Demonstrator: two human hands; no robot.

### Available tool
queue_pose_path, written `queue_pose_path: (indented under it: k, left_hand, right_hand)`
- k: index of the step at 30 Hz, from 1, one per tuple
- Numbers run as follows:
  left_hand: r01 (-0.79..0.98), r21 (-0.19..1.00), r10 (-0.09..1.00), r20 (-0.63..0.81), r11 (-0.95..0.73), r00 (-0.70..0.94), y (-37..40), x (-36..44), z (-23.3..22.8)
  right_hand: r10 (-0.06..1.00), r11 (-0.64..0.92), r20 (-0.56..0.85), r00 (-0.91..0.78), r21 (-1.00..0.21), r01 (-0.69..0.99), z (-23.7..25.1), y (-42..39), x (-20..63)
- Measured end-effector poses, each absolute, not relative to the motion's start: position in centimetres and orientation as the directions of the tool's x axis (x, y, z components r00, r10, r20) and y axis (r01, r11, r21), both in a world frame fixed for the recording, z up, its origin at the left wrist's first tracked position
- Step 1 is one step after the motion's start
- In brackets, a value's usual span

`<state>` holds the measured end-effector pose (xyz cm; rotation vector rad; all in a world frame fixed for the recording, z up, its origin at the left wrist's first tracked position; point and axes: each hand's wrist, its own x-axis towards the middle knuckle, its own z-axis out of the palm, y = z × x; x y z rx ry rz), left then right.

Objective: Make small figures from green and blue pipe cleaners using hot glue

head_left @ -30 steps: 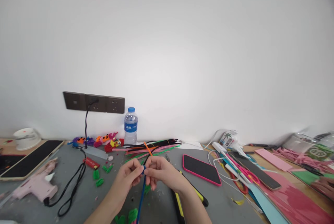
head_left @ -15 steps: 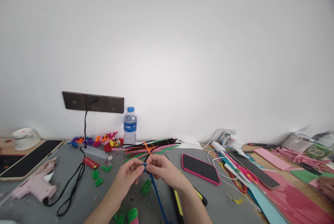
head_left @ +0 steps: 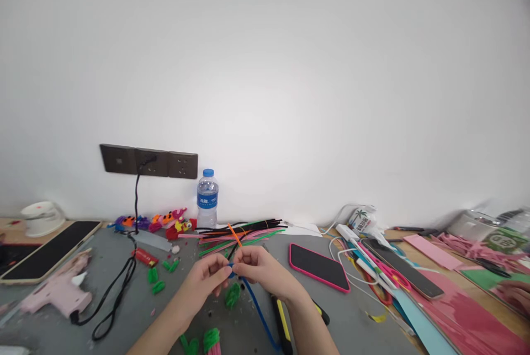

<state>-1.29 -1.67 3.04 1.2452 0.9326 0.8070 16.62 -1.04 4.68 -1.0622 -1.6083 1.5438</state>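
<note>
Hands [head_left: 232,275] pinching blue pipe cleaner [head_left: 256,311]

phone [head_left: 318,266] right, pipe cleaners [head_left: 242,231] ahead

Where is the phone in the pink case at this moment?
In the head view, the phone in the pink case lies screen-up on the grey mat, just right of the person's right hand and left of the tangled white cables.
</note>
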Motion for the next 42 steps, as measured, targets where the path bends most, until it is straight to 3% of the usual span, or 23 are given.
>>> queue_pose_path:
  k: [7, 21, 30, 37, 42]
  left_hand:
    - [0.015, 0.990, 0.896, -0.131, 0.138, 0.425, -1.6, -1.4, 3.0]
    - [-0.300, 0.926, 0.922, -0.107, 0.228, 0.373, -1.8, -1.2, 2.2]
    - [-0.193, 0.980, 0.979, -0.004, 0.044, 0.204, -1.6, -0.9, 1.5]
    - [-0.180, 0.971, 0.967, -0.113, 0.156, 0.229, -1.5, -0.9, 2.1]
    - [-0.075, 0.991, 0.945, -0.079, 0.108, 0.317, -1.4, -0.8, 2.0]
  right_hand:
    - [0.894, -0.052, -0.088, -0.439, -0.994, 0.094, 4.6, -1.1, 16.7]
    - [0.855, -0.144, -0.103, -0.508, -0.989, -0.041, 3.9, -1.2, 16.0]
    - [0.912, -0.022, -0.052, -0.407, -0.997, 0.078, 4.1, -1.2, 15.4]
    - [0.912, 0.027, -0.004, -0.410, -0.997, 0.069, 4.7, -1.1, 16.1]
    - [0.882, -0.007, -0.052, -0.468, -0.995, 0.098, 4.8, -1.3, 16.6]
